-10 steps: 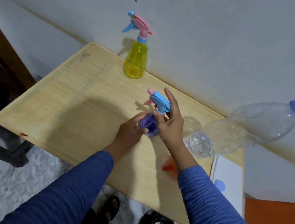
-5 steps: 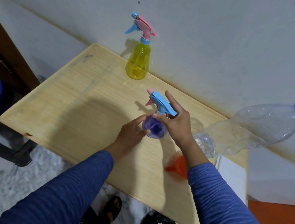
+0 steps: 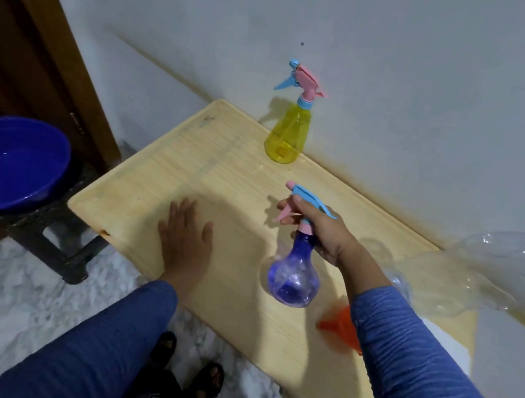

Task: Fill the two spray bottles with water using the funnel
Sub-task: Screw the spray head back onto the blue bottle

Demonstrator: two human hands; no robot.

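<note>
My right hand (image 3: 324, 232) grips the blue spray bottle (image 3: 294, 273) by its neck and blue-pink trigger head, holding it tilted above the wooden table (image 3: 225, 177). My left hand (image 3: 185, 240) lies flat on the table with fingers straight, apart from the bottle. A yellow spray bottle (image 3: 288, 135) with a pink and blue head stands upright at the far edge by the wall. An orange funnel (image 3: 340, 329) lies on the table, partly hidden under my right forearm. A large clear plastic water bottle (image 3: 468, 278) lies at the right.
A blue basin (image 3: 16, 163) sits on a dark stool (image 3: 54, 239) left of the table. A white wall runs right behind the table, and a brown door frame (image 3: 53, 41) stands at the left. My feet in sandals show below the table's near edge.
My left hand has let go of the blue bottle and moved left onto the table. My right hand has lifted and tilted the bottle by its head. The view has swung left, revealing the basin.
</note>
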